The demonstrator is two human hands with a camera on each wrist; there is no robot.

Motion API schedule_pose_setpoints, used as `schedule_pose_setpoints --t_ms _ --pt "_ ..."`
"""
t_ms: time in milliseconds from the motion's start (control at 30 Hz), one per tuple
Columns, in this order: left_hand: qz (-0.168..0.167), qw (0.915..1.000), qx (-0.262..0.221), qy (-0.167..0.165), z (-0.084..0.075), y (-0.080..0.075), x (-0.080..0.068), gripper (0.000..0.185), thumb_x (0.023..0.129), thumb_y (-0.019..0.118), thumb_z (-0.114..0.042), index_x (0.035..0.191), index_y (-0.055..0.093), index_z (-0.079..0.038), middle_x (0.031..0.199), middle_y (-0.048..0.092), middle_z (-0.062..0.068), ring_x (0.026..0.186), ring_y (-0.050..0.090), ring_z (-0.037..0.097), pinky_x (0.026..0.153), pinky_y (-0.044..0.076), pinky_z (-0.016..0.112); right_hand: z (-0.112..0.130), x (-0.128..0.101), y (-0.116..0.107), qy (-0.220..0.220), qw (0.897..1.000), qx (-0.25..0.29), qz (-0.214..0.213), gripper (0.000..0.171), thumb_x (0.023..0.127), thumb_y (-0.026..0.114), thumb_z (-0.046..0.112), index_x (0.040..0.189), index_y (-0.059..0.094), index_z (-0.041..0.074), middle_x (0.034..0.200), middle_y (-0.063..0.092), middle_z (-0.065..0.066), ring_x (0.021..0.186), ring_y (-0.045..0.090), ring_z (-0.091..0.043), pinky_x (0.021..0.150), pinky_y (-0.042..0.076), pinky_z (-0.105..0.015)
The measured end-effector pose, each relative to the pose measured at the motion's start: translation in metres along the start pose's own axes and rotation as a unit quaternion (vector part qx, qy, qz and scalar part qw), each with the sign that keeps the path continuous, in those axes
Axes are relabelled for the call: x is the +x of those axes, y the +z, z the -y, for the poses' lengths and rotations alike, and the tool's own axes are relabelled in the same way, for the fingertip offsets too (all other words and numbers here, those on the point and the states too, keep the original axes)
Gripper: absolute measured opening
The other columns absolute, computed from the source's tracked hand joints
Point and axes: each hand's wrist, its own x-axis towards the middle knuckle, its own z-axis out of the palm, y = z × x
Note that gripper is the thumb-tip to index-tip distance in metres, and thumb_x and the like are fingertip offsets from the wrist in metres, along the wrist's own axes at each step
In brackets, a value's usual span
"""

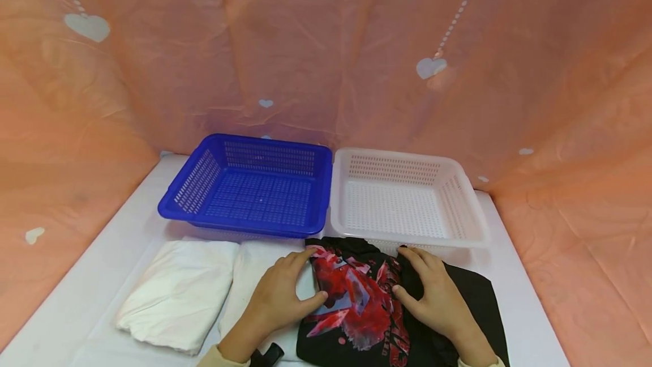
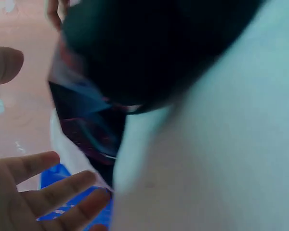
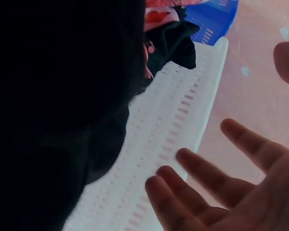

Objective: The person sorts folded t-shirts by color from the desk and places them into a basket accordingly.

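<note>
A folded black garment with a large red printed design [image 1: 356,299] lies in front of me at the near middle of the table. My left hand [image 1: 280,293] is at its left edge, fingers spread. On the other side, my right hand [image 1: 438,296] is over the garment's right part, thumb toward the print. In the left wrist view the left fingers [image 2: 62,192] are extended, with nothing between them and the thumb. The right wrist view likewise has the right fingers [image 3: 202,192] apart and loosely straight. Another black garment [image 1: 479,293] lies under and beside the right hand.
A blue plastic basket [image 1: 260,194] stands behind the clothes at left, with a white basket [image 1: 392,205] close on its right. One folded white garment [image 1: 178,293] lies at the near left; a second white garment [image 1: 249,271] is partly behind the left hand. An orange curtain [image 1: 305,44] surrounds the table.
</note>
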Motion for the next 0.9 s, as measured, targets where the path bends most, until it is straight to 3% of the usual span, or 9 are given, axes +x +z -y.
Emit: schedule_pose_setpoints --t_ms 133,267,333,500,600,700,900 --pt "0.031 0.9992 -0.013 -0.022 0.003 0.009 -0.001 0.078 0.071 0.073 -0.055 0.136 0.051 -0.018 0.113 0.067 0.003 0.098 0.064 0.022 0.08 0.051 0.042 -0.001 -0.003 0.007 0.022 0.999 0.013 0.03 0.068 0.079 0.077 0.031 0.139 0.049 0.016 0.133 0.055 -0.01 0.122 0.049 -0.034 0.094 0.043 -0.057" --pt "0.06 0.9959 -0.055 -0.039 0.002 0.013 -0.003 0.078 0.073 0.073 -0.054 0.138 0.049 -0.019 0.119 0.065 0.005 0.104 0.063 0.022 0.086 0.052 0.042 -0.002 -0.004 0.013 0.039 0.997 0.021 0.057 0.068 0.078 0.076 0.031 0.139 0.05 0.014 0.132 0.057 -0.008 0.12 0.051 -0.033 0.095 0.044 -0.055" --pt "0.074 0.9932 -0.077 -0.045 0.0 0.014 -0.003 0.078 0.075 0.072 -0.054 0.14 0.047 -0.02 0.116 0.064 0.002 0.099 0.062 0.017 0.082 0.052 0.037 -0.003 -0.004 0.015 0.046 0.996 0.022 0.073 0.068 0.078 0.076 0.033 0.138 0.05 0.014 0.131 0.058 -0.007 0.117 0.052 -0.031 0.094 0.045 -0.053" --pt "0.092 0.9869 -0.124 -0.047 -0.004 0.016 -0.003 0.08 0.077 0.072 -0.052 0.143 0.043 -0.019 0.092 0.057 -0.006 0.075 0.05 0.006 0.064 0.042 0.022 -0.003 -0.003 0.02 0.066 0.99 0.022 0.119 0.07 0.079 0.075 0.041 0.14 0.049 0.017 0.132 0.058 -0.005 0.116 0.051 -0.027 0.093 0.045 -0.051" --pt "0.093 0.9848 -0.14 -0.045 -0.005 0.017 -0.003 0.081 0.077 0.072 -0.051 0.144 0.041 -0.018 0.085 0.052 -0.007 0.072 0.048 0.005 0.064 0.04 0.02 -0.002 -0.001 0.022 0.066 0.989 0.017 0.131 0.071 0.078 0.075 0.043 0.139 0.049 0.019 0.131 0.057 -0.007 0.116 0.05 -0.028 0.094 0.045 -0.051" --pt "0.094 0.9842 -0.143 -0.043 -0.005 0.018 -0.003 0.081 0.078 0.072 -0.051 0.145 0.04 -0.019 0.093 0.055 -0.007 0.076 0.051 0.006 0.07 0.044 0.024 -0.002 0.001 0.024 0.053 0.989 0.014 0.135 0.069 0.077 0.076 0.043 0.137 0.051 0.02 0.129 0.058 -0.006 0.113 0.05 -0.025 0.093 0.043 -0.051" --pt "0.109 0.9795 -0.164 -0.04 -0.005 0.02 -0.002 0.083 0.079 0.071 -0.051 0.148 0.035 -0.023 0.124 0.06 0.003 0.107 0.059 0.016 0.091 0.049 0.04 -0.002 0.003 0.026 0.022 0.99 0.015 0.138 0.068 0.074 0.077 0.04 0.135 0.053 0.021 0.127 0.059 -0.002 0.108 0.049 -0.018 0.09 0.039 -0.045"
